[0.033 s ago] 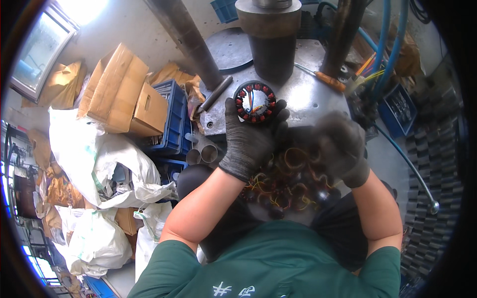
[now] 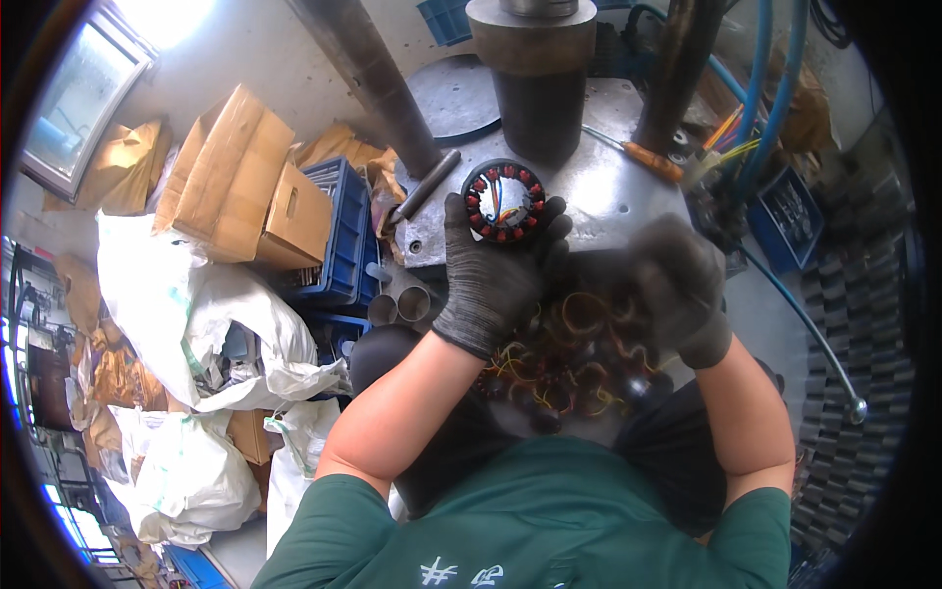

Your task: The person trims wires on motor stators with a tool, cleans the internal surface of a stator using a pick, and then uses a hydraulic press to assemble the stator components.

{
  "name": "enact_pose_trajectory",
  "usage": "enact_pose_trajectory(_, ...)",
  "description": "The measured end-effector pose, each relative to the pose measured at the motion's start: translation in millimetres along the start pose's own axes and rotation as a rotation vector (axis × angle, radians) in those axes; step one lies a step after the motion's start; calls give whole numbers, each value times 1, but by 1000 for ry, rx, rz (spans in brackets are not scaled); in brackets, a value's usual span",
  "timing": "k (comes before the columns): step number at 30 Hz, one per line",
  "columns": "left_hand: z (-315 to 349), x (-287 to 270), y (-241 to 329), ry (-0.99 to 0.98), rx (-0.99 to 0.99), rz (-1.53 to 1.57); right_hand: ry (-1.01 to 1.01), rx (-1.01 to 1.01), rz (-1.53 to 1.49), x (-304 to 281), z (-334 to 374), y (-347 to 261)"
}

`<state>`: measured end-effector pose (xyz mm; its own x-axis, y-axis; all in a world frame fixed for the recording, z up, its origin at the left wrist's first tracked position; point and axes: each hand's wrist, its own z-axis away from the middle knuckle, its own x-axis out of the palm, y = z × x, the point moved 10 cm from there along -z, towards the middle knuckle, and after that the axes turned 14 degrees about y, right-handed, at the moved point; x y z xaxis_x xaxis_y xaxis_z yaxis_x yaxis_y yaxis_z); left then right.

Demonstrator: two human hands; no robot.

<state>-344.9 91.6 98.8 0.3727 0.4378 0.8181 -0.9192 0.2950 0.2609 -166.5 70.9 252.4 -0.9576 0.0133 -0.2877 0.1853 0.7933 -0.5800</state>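
Note:
My gloved left hand (image 2: 496, 280) grips a motor stator (image 2: 474, 203), a black ring with red-wound coils around its inner side. Several thin coloured wires, blue and orange among them, cross the ring's opening. It is held at the near edge of the metal press table (image 2: 613, 196), in front of the thick press ram (image 2: 538, 113). My right hand (image 2: 679, 294), also in a dark glove, is raised to the right, apart from the stator. Motion smears its fingers, so what they hold, if anything, cannot be made out. Below both hands lies a pile of wired ring parts (image 2: 579, 363).
On the table are a metal rod (image 2: 427, 187) and an orange-handled screwdriver (image 2: 653, 162). Steel columns (image 2: 378, 83) flank the ram. Cardboard boxes (image 2: 231, 182), a blue crate (image 2: 339, 236) and white sacks (image 2: 177, 324) stand left. A hose (image 2: 805, 319) and stacked dark parts (image 2: 863, 373) are right.

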Motion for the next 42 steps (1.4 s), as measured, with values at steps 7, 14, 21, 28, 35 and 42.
enact_pose_trajectory(7,3,8,6,-98,26,-25,115,479,-107,-10,12,58)
enact_pose_trajectory(14,12,19,3,-214,-3,-10,49,437,-1,-2,17,73)
enact_pose_trajectory(21,20,31,6,-309,29,-15,-79,268,236,10,19,82)
enact_pose_trajectory(28,23,34,14,-335,113,-31,-80,206,288,13,20,83)
enact_pose_trajectory(35,25,34,16,-347,172,-88,45,277,5,0,10,51)
enact_pose_trajectory(42,20,34,4,-333,129,-103,-29,40,-81,10,4,-4)
